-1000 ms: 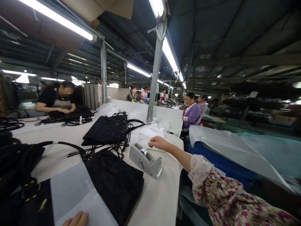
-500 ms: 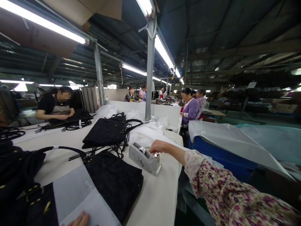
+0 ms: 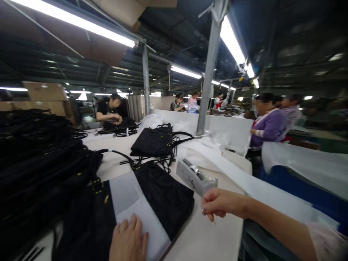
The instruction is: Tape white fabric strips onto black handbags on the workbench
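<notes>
Where the long white surface (image 3: 212, 235) runs from the near edge to the far side, many black bags cover it; a big heap of black bags (image 3: 35, 163) fills the left part, and a smaller stack of bags (image 3: 154, 141) lies farther away, near a grey post (image 3: 209, 69); a person in a purple top (image 3: 268, 127) stands at the far right, behind a low white wall (image 3: 231, 127). One black bag (image 3: 165, 195) lies near, in the middle, with a pale sheet (image 3: 136, 206) wrapped across it; the left hand (image 3: 127, 241) rests flat on the near end of this sheet, fingers spread and holding nothing. A grey tape dispenser (image 3: 195, 175) stands just to the right of this bag, tilted toward the far left; the right hand (image 3: 220, 204) hovers just in front of the near end of the dispenser, not touching it; its fingers are pinched together on a small strip of clear tape (image 3: 212, 217), which hangs down from the fingertips and is hard to see.
</notes>
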The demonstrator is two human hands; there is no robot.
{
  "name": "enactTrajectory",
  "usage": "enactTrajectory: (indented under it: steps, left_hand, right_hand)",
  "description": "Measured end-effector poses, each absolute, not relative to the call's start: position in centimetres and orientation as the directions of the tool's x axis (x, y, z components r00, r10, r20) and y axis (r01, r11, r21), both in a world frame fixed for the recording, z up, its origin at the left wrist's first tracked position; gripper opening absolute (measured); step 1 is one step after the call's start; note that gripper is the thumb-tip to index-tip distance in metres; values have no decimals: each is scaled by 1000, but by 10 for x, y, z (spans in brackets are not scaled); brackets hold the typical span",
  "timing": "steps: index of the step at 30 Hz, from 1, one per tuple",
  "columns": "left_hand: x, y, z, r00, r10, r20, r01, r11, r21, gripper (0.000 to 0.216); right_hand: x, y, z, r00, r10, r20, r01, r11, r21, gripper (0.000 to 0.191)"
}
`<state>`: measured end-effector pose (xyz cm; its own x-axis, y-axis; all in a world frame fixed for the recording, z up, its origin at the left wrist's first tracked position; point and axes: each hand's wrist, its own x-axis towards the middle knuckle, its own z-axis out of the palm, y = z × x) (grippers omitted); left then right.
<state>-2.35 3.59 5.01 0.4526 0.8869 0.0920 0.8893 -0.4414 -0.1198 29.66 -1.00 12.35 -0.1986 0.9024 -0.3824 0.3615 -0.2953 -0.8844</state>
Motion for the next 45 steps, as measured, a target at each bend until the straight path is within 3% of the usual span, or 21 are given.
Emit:
enactTrajectory:
  steps: [3, 6, 14, 20, 25, 32, 35, 38, 42, 45]
  left_hand:
    - [-17, 29, 45, 367, 920, 142, 929, -354, -106, 44]
    - [-13, 30, 31, 348, 923, 165, 938, -341, -70, 43]
    - [-9, 37, 15, 231, 931, 284, 969, -248, 25, 45]
    - [-10, 35, 31, 204, 957, 209, 974, -220, 57, 46]
    - [-9, 34, 29, 154, 972, 177, 987, -158, 11, 47]
    - [-13, 37, 38, 197, 975, 102, 980, -198, 0, 48]
    - [-14, 38, 41, 206, 975, 85, 978, -207, -3, 47]
    - [-14, 39, 40, 208, 976, 61, 978, -208, 4, 47]
    - [-13, 39, 40, 197, 980, 24, 980, -198, 27, 47]
    - [-12, 39, 41, 186, 982, 16, 981, -187, 49, 49]
  right_hand:
    - [216, 27, 147, -477, 805, -353, 165, -313, -935, 14]
    - [132, 73, 140, -587, 704, -399, 69, -448, -891, 7]
    - [59, 150, 76, -412, 787, -459, 229, -399, -888, 16]
    - [62, 152, 67, -429, 800, -420, 211, -363, -908, 14]
    - [61, 152, 69, -446, 790, -421, 226, -356, -907, 14]
    - [60, 155, 59, -469, 804, -366, 220, -294, -930, 9]
    - [59, 158, 50, -462, 849, -257, 197, -185, -963, 9]
    - [58, 161, 41, -413, 910, -22, 262, 95, -960, 8]
    - [57, 165, 30, -378, 880, 286, 527, 459, -715, 8]
    - [53, 170, 23, -353, 875, 331, 621, 484, -617, 14]
